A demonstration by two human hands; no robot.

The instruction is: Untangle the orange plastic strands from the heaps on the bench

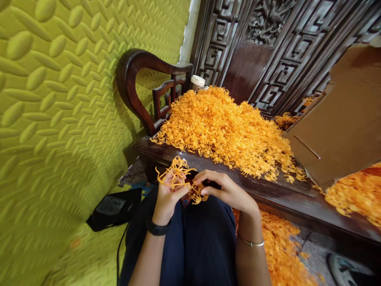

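Note:
My left hand (168, 194) is closed around a small tangle of orange strands (176, 170) held above my lap. My right hand (222, 188) pinches more of the same orange pieces (196, 194) right beside it, fingers curled together. Both hands hover just in front of the edge of a dark wooden bench (268, 190). A big heap of the orange pieces (226, 131) covers the bench seat just beyond my hands. A black watch sits on my left wrist, a thin bangle on my right.
A brown cardboard sheet (342, 123) leans at the right with more orange pieces (354, 194) below it. More of them lie on the floor (282, 254). A white-lidded jar (197, 82) stands behind the heap. A black device (114, 208) lies at the left by the green padded wall.

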